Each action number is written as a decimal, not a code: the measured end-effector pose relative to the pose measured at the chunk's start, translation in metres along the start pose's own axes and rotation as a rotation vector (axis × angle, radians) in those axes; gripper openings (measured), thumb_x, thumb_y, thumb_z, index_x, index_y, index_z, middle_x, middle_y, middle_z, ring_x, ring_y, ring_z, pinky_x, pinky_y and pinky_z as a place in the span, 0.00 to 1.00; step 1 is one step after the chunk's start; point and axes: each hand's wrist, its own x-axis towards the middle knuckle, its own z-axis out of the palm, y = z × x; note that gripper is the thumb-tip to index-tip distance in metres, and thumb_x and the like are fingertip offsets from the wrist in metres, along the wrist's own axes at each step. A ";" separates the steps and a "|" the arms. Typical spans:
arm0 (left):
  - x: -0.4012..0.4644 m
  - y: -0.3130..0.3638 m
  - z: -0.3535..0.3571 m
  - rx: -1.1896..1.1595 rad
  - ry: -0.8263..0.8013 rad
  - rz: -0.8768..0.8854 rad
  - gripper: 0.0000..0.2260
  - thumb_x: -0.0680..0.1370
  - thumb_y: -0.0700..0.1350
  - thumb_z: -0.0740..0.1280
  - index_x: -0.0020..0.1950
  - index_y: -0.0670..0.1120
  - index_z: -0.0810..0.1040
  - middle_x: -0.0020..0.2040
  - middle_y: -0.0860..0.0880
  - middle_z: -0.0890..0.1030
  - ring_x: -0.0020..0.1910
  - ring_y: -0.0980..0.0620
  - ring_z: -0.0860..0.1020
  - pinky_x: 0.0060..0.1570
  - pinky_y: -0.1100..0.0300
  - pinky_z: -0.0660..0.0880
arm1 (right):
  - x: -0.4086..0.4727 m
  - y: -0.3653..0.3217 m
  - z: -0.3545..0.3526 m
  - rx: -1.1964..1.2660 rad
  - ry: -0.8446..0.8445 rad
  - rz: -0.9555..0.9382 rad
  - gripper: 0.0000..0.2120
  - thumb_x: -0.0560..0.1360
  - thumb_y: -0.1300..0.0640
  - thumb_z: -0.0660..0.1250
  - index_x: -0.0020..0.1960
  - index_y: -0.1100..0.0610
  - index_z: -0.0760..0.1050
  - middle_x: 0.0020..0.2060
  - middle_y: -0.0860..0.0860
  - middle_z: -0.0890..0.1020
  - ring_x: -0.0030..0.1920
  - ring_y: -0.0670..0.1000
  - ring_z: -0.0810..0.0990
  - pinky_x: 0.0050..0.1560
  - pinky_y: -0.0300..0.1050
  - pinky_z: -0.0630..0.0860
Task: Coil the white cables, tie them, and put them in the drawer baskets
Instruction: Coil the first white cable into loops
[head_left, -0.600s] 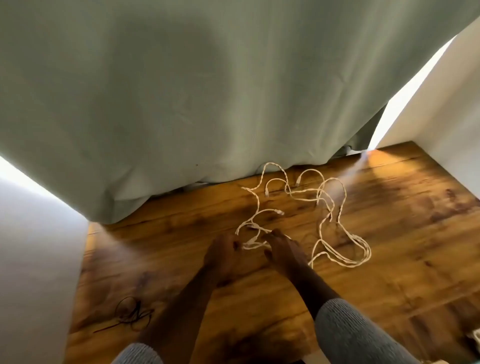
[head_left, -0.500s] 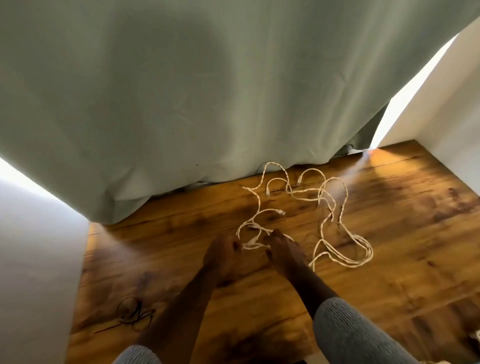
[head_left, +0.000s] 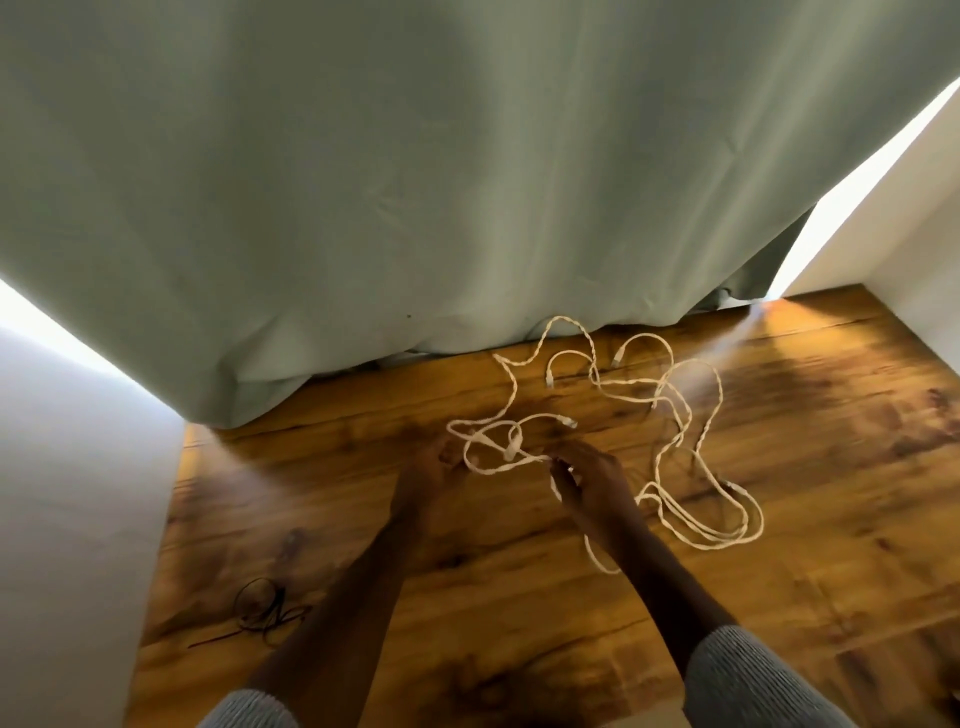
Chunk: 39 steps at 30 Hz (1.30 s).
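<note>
Both hands reach low over the wooden floor (head_left: 519, 597); the right hand (head_left: 587, 480) has its grip pinched on a strand of the white cables (head_left: 670, 410), the left hand (head_left: 434, 470) curled at a loop of them; the tangle sprawls loose before the green curtain (head_left: 415, 182); a thin black wire (head_left: 262, 613) lies well apart at left.

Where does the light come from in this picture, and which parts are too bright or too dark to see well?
Head view: daylight enters beside the green curtain, overexposed at both its edges; warm glare lies on the wooden floor; the left hand and right hand are dark and shadowed, while the white cables stay clear.
</note>
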 end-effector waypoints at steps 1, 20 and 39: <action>0.001 -0.001 0.000 -0.018 0.028 0.018 0.17 0.79 0.49 0.69 0.67 0.49 0.77 0.60 0.53 0.81 0.57 0.55 0.79 0.53 0.60 0.76 | -0.002 0.004 0.004 -0.016 -0.017 -0.007 0.13 0.79 0.64 0.68 0.61 0.54 0.81 0.54 0.46 0.83 0.51 0.38 0.80 0.49 0.29 0.75; 0.002 -0.091 0.054 -0.133 0.331 0.342 0.11 0.75 0.35 0.71 0.51 0.48 0.76 0.43 0.55 0.80 0.43 0.57 0.79 0.43 0.62 0.76 | -0.019 0.065 0.120 -0.202 0.220 -0.154 0.17 0.78 0.63 0.65 0.67 0.60 0.73 0.54 0.58 0.81 0.50 0.56 0.79 0.52 0.45 0.72; -0.039 -0.100 0.057 -0.119 0.450 0.503 0.06 0.80 0.41 0.69 0.53 0.42 0.85 0.42 0.55 0.82 0.37 0.64 0.76 0.40 0.66 0.72 | -0.069 0.058 0.118 -0.317 0.386 -0.327 0.10 0.78 0.60 0.64 0.59 0.59 0.77 0.43 0.59 0.84 0.43 0.62 0.82 0.42 0.51 0.73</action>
